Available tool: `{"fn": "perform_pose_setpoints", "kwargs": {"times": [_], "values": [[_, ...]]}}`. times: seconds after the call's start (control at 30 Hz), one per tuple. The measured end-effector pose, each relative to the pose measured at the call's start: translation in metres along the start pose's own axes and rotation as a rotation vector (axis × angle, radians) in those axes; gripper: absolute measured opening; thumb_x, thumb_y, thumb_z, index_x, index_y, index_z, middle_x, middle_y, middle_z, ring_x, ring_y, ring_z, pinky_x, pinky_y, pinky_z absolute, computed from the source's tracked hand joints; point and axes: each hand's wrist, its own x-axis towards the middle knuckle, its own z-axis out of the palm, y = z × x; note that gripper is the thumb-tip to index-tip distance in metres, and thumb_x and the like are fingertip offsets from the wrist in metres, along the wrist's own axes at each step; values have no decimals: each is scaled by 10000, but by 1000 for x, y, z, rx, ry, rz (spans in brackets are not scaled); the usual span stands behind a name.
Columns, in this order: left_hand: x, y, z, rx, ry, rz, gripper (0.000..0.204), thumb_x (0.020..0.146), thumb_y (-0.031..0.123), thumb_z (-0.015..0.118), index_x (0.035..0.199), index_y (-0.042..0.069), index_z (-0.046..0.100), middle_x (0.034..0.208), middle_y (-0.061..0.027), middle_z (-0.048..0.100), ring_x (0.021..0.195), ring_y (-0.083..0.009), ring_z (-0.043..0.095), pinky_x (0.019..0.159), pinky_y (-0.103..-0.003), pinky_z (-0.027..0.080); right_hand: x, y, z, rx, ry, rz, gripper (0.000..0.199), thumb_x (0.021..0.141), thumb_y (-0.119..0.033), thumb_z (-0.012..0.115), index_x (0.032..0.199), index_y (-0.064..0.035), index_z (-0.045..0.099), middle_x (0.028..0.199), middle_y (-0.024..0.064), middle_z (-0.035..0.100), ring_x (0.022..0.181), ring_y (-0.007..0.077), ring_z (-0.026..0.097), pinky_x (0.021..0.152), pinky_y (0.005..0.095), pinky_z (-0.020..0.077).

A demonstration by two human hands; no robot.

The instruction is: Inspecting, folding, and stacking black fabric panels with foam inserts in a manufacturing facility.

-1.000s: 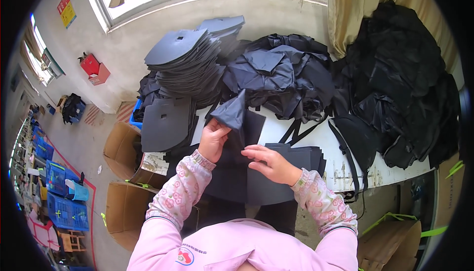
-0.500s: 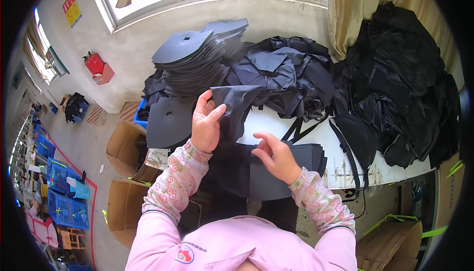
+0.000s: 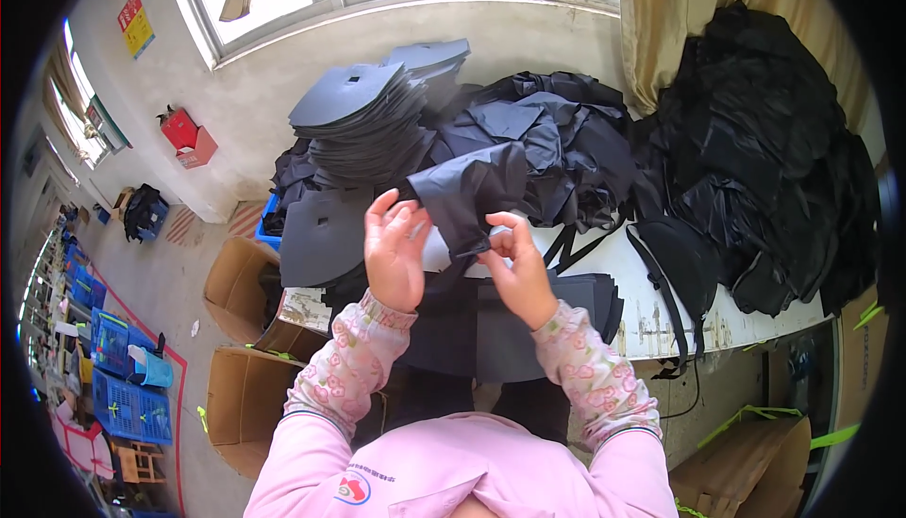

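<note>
A thin black fabric piece, bent over on itself, hangs in front of me above the table. My right hand pinches its lower right corner between thumb and fingers. Beside the fabric's left edge, my left hand has its fingers apart; whether a fingertip touches the cloth I cannot tell. Below both hands, dark flat panels lie stacked at the table's front edge. To the left rests a dark grey panel with a small square hole, near a tall stack of similar panels.
Crumpled black fabric is heaped at the back of the white table, with a bigger black heap on the right. A black bag with straps lies before it. Cardboard boxes stand at the left, another box at lower right.
My right hand has moved up and now grips the fabric's lower corner. My left hand's fingers have spread from their pinch on its upper left corner, and the fabric has swung round.
</note>
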Motion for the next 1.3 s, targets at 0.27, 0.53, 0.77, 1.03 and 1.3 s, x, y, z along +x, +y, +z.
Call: {"fn": "perform_pose_setpoints", "kwargs": {"times": [0.27, 0.53, 0.77, 1.03, 1.3], "values": [[-2, -5, -23, 1459, -863, 531, 805, 680, 23, 715, 1423, 151, 434, 1576, -181, 260, 1506, -404, 127, 1203, -573, 61, 10, -28, -54, 177, -396, 312, 431, 891, 52, 582, 1281, -61, 437, 779, 13, 538, 695, 87, 548, 646, 227, 466], [19, -32, -7, 1092, -954, 236, 591, 730, -19, 697, 1283, 88, 516, 1121, -107, 674, 1120, -264, 641, 1110, -472, 372, 12, -40, -73, 76, -572, 348, 402, 895, 12, 599, 1260, -63, 449, 770, 22, 551, 671, 113, 558, 631, 257, 457], [17, -49, 16, 1134, -558, 460, 197, 738, -14, 687, 916, 21, 611, 824, -98, 647, 753, -225, 667, 681, -314, 524, -11, -90, -49, -657, 27, -121, 530, 791, -296, 828, 1178, -79, 538, 815, 44, 566, 599, 149, 540, 536, 279, 445], [18, -54, 36, 1025, -486, 726, 282, 730, -12, 695, 928, 49, 504, 882, -120, 651, 742, -321, 662, 675, -353, 529, -11, -56, -22, -974, 88, -408, 672, 728, -129, 768, 1334, -85, 480, 1104, 126, 578, 1028, 316, 578, 866, 417, 447], [31, -23, 8, 1240, -493, 765, 399, 701, -54, 691, 1074, 47, 591, 927, -123, 662, 823, -303, 670, 757, -369, 539, -13, -80, -46, -878, -1, -471, 355, 787, 37, 632, 1131, -46, 609, 916, 127, 656, 830, 320, 651, 756, 407, 517]]}}
